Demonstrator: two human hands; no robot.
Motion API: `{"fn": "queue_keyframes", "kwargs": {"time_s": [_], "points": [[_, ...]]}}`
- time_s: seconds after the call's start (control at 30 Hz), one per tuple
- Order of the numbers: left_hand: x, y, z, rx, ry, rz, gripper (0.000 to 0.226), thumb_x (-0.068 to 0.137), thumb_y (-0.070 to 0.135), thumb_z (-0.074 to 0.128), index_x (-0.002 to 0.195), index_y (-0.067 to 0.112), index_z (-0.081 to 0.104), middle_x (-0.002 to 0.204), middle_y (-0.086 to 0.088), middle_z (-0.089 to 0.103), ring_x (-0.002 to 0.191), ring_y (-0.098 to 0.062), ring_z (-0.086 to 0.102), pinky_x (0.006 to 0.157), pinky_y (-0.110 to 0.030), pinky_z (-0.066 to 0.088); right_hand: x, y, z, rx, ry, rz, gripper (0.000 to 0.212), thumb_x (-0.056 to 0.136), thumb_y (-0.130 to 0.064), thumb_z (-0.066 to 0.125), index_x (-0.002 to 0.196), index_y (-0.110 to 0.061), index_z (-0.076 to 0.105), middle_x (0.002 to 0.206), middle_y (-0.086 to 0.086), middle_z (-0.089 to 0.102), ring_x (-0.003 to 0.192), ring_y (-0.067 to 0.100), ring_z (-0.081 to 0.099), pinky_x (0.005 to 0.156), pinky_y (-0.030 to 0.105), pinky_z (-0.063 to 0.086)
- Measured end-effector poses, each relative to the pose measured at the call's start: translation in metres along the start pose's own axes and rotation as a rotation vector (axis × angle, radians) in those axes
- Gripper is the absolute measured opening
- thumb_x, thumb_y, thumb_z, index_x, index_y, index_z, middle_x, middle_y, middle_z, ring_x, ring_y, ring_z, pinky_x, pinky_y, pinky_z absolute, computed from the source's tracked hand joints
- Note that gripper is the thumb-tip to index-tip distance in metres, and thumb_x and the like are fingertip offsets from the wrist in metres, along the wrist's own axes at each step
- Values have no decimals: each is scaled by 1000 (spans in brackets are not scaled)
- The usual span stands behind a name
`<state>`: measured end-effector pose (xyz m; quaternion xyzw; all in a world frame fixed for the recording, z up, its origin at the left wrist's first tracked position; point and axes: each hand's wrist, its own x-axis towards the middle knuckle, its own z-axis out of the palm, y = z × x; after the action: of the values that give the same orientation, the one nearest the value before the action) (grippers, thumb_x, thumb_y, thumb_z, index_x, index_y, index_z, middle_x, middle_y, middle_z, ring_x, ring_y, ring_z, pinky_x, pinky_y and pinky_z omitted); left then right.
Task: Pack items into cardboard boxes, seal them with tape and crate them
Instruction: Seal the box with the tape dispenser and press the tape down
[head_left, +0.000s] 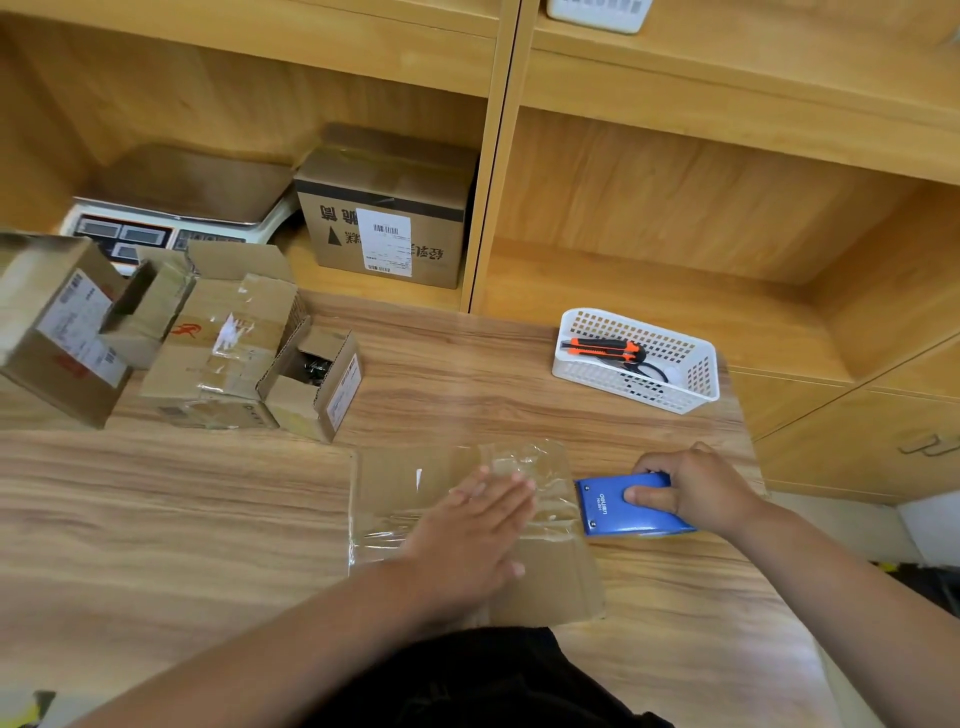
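A closed cardboard box (395, 483) lies on the wooden table (156, 519) in front of me, with clear tape stretched across its top. My left hand (478, 525) lies flat on the box, fingers straight, pressing the tape down. My right hand (691, 491) grips a blue tape dispenser (618, 506) at the box's right edge, its front touching the tape.
Several cardboard boxes (218, 348) cluster at the table's left, one small box (311, 379) open. A white basket (636, 358) holding an orange utility knife (602, 348) stands at the back right. On the shelf behind sit a labelled box (384, 218) and a scale (171, 213).
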<state>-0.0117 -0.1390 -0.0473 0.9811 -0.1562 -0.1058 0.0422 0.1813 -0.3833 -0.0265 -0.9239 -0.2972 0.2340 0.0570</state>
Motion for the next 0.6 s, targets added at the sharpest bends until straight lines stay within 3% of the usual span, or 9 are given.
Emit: {"fn": "queue_keyframes", "kwargs": {"time_s": [0.1,0.27,0.47,0.53,0.6], "points": [[10,14,12,42,-31,104,74,85,58,-4,144,17,-21,151,1,-28,132,-13,-39,103,-32,-35,-3,-2,2,-3,24,12,21,79,-61,62,78,-40,59,70,-12,63,87,21,49,86,33,40],[11,18,18,-21,-30,72,65,91,54,-2,143,20,-20,153,5,-25,137,-8,-31,109,-31,-29,-9,-4,5,52,34,57,20,82,-56,62,81,-36,62,74,-9,66,89,21,50,68,27,37],[-20,2,22,-55,2,-154,69,82,53,-19,142,18,-21,150,4,-27,136,-11,-32,112,-30,-25,-14,-8,10,95,40,66,21,85,-52,62,85,-31,66,76,-4,67,86,20,52,65,27,35],[-35,-14,24,-20,99,-329,66,92,47,-13,147,13,1,157,-5,-2,145,-19,-5,117,-35,-9,-15,-12,10,132,44,58,19,84,-49,64,83,-30,67,73,-2,67,78,19,57,61,23,34],[-52,-26,27,-44,166,-546,57,100,41,14,142,6,31,150,-13,34,140,-24,29,114,-39,10,-16,-18,11,160,48,49,18,84,-46,66,80,-28,67,70,-1,66,71,17,58,59,21,32]]}}
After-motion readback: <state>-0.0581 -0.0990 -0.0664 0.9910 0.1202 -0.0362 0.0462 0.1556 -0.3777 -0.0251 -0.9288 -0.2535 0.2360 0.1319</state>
